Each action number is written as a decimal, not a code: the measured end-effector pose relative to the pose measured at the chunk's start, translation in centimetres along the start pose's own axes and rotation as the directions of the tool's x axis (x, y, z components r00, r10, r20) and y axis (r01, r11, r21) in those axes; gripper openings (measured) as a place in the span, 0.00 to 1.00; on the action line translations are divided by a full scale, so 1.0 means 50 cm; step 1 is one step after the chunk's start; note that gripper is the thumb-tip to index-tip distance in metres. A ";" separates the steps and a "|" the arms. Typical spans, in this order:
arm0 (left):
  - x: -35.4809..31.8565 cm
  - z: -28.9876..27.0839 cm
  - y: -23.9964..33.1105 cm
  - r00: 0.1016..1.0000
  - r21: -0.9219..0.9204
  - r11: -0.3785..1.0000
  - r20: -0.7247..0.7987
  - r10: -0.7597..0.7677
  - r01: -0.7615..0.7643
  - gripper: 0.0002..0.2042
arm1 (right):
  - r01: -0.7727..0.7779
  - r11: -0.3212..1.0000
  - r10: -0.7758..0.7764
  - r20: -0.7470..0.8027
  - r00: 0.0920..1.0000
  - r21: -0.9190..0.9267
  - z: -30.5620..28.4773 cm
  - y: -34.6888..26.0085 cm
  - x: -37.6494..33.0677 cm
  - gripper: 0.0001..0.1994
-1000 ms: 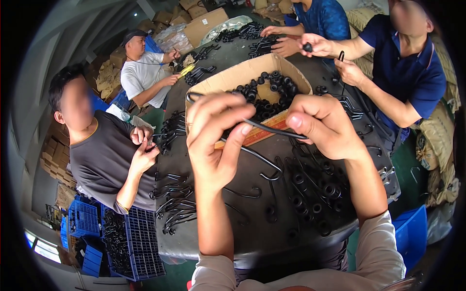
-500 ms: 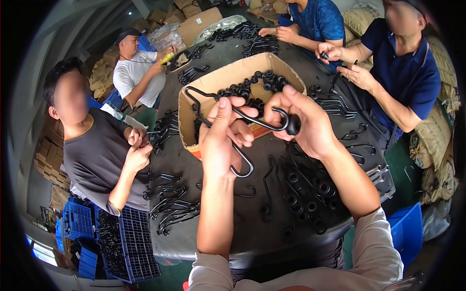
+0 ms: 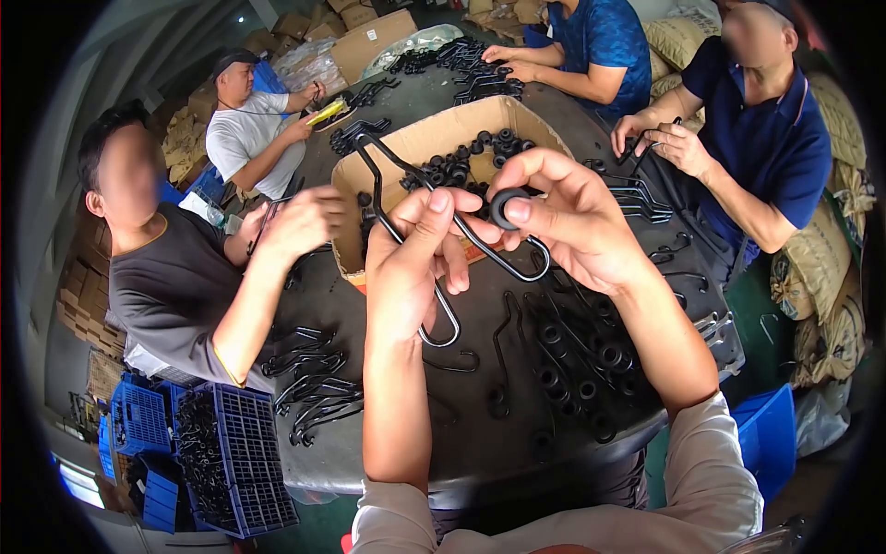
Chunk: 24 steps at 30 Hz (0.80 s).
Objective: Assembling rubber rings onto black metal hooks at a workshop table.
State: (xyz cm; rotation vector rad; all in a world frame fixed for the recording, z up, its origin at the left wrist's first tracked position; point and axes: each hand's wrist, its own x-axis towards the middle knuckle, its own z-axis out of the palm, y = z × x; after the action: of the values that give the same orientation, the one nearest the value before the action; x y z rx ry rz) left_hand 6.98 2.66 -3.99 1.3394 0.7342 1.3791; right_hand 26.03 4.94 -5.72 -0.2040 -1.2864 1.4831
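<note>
My left hand (image 3: 413, 254) grips a bent black metal rod (image 3: 492, 254) with rounded hook ends, thumb pressed over it. Between the thumb and fingers of my right hand (image 3: 591, 226) is a black rubber grommet (image 3: 498, 210). It sits just above one hooked end of the rod, close to my left fingertips; whether it touches the rod I cannot tell. Below my hands, several bent rods fitted with black grommets (image 3: 551, 334) lie on the dark table (image 3: 388, 471). A pile of bare bent rods (image 3: 323, 392) rests left of my left forearm.
Beyond my hands stands a cardboard box (image 3: 434, 129) of loose grommets. A co-worker on the left (image 3: 175, 286) stretches an arm toward it. Other people work at the far and right sides. Blue crates (image 3: 249, 452) stand at lower left, and a blue bin (image 3: 771, 439) at lower right.
The grommet has come up from beside the rod's hook into a thumb-and-finger pinch. The rod's hooked end now hangs lower. The left co-worker's hand has risen toward the box.
</note>
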 end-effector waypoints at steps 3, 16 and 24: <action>0.006 -0.007 0.003 1.000 0.003 1.000 -0.021 0.018 -0.018 0.17 | -0.021 1.000 0.020 -0.008 1.000 -0.014 -0.007 0.000 0.004 0.11; 0.018 -0.008 -0.002 0.988 0.185 0.983 -0.148 0.043 -0.015 0.16 | -0.059 0.986 0.060 0.002 0.998 -0.157 -0.011 0.026 0.004 0.11; 0.021 -0.026 -0.005 0.968 0.056 0.993 -0.225 0.116 -0.106 0.14 | 0.036 0.976 -0.008 0.130 0.991 -0.213 0.024 0.025 -0.001 0.20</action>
State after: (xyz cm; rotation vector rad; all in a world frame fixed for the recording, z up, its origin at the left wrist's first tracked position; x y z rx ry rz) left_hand 5.99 4.00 -4.13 1.2852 0.8556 1.6339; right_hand 24.47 4.45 -6.23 -0.2380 -1.5506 1.3547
